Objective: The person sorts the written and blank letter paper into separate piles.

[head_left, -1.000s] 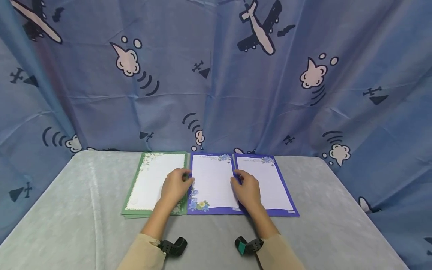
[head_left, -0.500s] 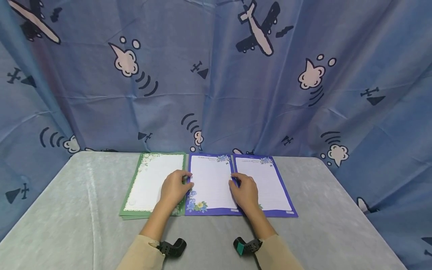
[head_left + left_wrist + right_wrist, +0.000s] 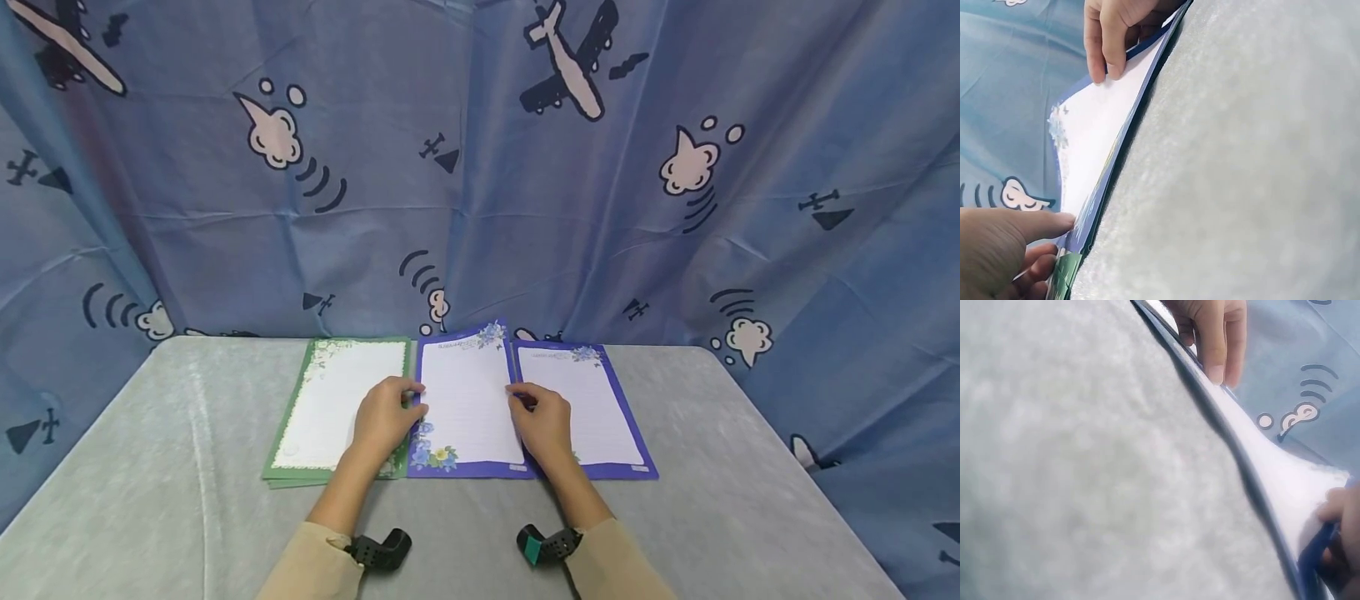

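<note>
A purple-bordered paper sheet (image 3: 468,408) with blue flowers in its corners lies between my hands, its far right corner raised and its surface bowed. My right hand (image 3: 545,421) pinches its right edge; the right wrist view shows the fingers (image 3: 1339,503) at the blue border. My left hand (image 3: 384,414) holds the left edge, with the thumb (image 3: 1054,225) on top and the other fingers curled beside it, partly hidden. Under the left wrist is a green-bordered sheet (image 3: 337,408). A second purple-bordered sheet (image 3: 592,400) lies partly beneath my right hand.
Grey cloth covers the table (image 3: 712,500). Behind its far edge hangs a blue curtain (image 3: 375,250) printed with planes and clouds. Another green edge (image 3: 300,483) shows below the green-bordered sheet. Black wrist devices (image 3: 381,550) sit at both sleeves.
The far right corner of the middle purple-bordered sheet has risen and bent upward. My right hand has shifted slightly left with its edge. The left hand hardly moves.
</note>
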A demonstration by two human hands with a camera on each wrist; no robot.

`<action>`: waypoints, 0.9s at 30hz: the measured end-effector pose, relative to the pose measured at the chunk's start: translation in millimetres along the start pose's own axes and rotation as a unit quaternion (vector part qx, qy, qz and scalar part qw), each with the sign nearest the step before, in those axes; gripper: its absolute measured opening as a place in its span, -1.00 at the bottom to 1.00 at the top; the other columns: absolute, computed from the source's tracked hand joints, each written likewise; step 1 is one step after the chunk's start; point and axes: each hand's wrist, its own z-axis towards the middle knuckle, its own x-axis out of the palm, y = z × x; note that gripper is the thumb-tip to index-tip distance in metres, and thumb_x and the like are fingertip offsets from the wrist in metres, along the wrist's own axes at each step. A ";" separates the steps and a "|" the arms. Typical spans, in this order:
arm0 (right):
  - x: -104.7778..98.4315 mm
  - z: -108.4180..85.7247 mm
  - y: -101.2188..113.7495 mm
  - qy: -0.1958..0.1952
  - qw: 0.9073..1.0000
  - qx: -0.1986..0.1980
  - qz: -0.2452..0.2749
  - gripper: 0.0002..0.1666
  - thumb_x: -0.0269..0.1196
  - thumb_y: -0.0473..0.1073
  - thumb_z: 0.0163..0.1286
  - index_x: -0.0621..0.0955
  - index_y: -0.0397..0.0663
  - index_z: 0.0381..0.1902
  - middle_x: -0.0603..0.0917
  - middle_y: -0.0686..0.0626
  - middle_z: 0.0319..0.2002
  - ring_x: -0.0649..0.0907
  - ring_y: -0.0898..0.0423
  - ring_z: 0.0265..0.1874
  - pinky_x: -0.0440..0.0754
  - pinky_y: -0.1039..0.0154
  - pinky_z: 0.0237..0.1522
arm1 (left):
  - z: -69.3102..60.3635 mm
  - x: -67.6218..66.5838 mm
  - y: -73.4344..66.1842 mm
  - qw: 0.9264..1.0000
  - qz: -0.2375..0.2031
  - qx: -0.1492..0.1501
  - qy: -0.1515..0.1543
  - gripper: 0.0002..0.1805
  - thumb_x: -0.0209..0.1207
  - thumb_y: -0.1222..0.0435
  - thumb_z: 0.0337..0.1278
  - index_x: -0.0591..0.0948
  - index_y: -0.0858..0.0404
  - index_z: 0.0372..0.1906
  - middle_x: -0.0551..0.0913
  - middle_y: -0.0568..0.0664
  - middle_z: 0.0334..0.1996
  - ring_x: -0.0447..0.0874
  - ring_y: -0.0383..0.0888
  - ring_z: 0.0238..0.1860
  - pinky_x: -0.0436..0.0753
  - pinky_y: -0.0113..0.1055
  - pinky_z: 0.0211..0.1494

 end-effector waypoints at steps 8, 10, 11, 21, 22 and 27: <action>-0.9 3.2 3.1 -0.009 0.999 0.013 0.047 -0.76 0.31 -0.41 0.26 0.82 -0.13 -0.17 0.84 -0.16 -0.24 0.67 0.14 -0.48 0.51 0.43 -0.43 | -0.8 -1.7 1.4 1.000 -0.007 0.000 0.000 -0.71 0.43 0.26 0.09 0.78 0.21 -0.05 0.76 0.10 -0.11 0.69 -0.01 -0.13 0.65 -0.04 0.00; -2.0 4.2 3.5 -0.005 0.997 0.029 0.067 -0.76 0.31 -0.41 0.27 0.82 -0.14 -0.16 0.83 -0.17 -0.19 0.67 0.17 -0.46 0.52 0.46 -0.42 | -1.0 -2.3 1.4 1.000 -0.014 -0.001 0.000 -0.71 0.40 0.25 0.13 0.77 0.21 -0.03 0.76 0.11 -0.08 0.71 0.01 -0.08 0.65 -0.03 0.03; -2.8 4.7 3.6 -0.002 0.996 0.040 0.075 -0.76 0.31 -0.40 0.28 0.82 -0.13 -0.15 0.83 -0.17 -0.17 0.67 0.17 -0.44 0.53 0.47 -0.40 | -1.1 -2.7 1.4 1.000 -0.019 -0.002 0.000 -0.71 0.38 0.25 0.14 0.77 0.21 -0.02 0.76 0.11 -0.06 0.71 0.01 -0.07 0.66 -0.02 0.04; -11.3 7.4 5.5 0.029 0.974 0.152 0.168 -0.73 0.30 -0.34 0.35 0.78 -0.14 -0.01 0.76 -0.18 0.07 0.65 0.09 0.00 0.54 0.54 -0.19 | 2.7 -8.2 -2.9 0.996 -0.085 -0.005 -0.004 -0.72 0.35 0.27 0.19 0.77 0.19 0.00 0.79 0.06 -0.17 0.66 -0.12 -0.29 0.59 -0.24 -0.22; -11.6 7.5 5.5 0.032 0.971 0.156 0.176 -0.72 0.30 -0.34 0.36 0.77 -0.15 0.00 0.75 -0.19 0.08 0.65 0.12 -0.02 0.55 0.54 -0.20 | 3.0 -8.9 -3.4 0.995 -0.095 -0.004 -0.005 -0.73 0.35 0.29 0.18 0.77 0.19 0.00 0.79 0.06 -0.17 0.65 -0.13 -0.31 0.57 -0.28 -0.25; -13.8 8.3 6.9 0.041 0.966 0.164 0.194 -0.70 0.30 -0.34 0.37 0.75 -0.19 0.04 0.74 -0.20 0.11 0.63 0.21 -0.04 0.56 0.56 -0.21 | 3.4 -11.7 -6.0 0.989 -0.147 0.012 -0.003 -0.75 0.34 0.37 0.18 0.77 0.23 -0.02 0.79 0.09 -0.12 0.68 -0.12 -0.30 0.59 -0.35 -0.31</action>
